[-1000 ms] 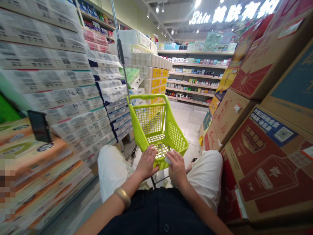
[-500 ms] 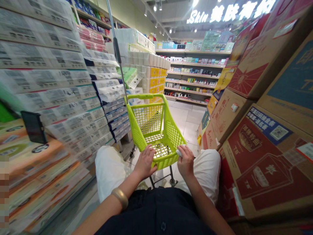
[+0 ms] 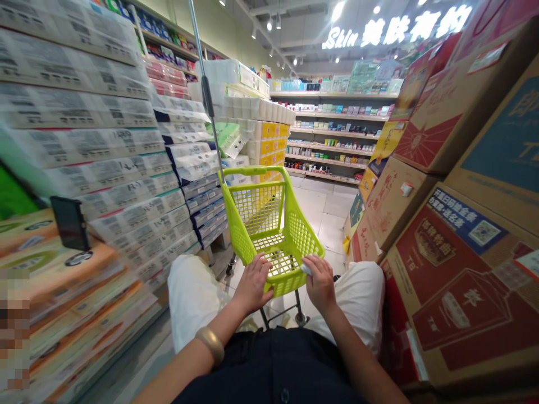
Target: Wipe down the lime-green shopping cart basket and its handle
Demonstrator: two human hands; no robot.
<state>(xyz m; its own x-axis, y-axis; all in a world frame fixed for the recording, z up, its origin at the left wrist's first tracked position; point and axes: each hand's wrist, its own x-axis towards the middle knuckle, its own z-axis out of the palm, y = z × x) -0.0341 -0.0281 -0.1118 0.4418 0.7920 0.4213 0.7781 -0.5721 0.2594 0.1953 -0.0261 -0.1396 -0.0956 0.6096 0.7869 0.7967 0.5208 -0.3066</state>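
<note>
A lime-green shopping cart (image 3: 311,241) with a lattice basket stands between my knees, and nothing lies in the part of the basket I can see. At its near left corner, my left hand (image 3: 254,283) lies over the rim, fingers inside and thumb along the outer wall. My right hand (image 3: 320,282) is closed on a small crumpled white cloth or tissue (image 3: 306,270), pressed against the near right part of the rim. A thin metal pole (image 3: 209,101) with a dark sleeve rises from the cart's far left corner.
Plastic-wrapped paper packs (image 3: 105,146) are stacked high along the left. A dark phone-like device (image 3: 71,223) stands on orange packs (image 3: 101,269). Cardboard cartons (image 3: 463,280) crowd the right side. Tiled floor (image 3: 324,207) leads to product shelves (image 3: 337,115) at the back.
My right hand has slid slightly left along the basket's near rim with the white cloth or tissue. My left hand stays at its corner. The whole view has shifted a little.
</note>
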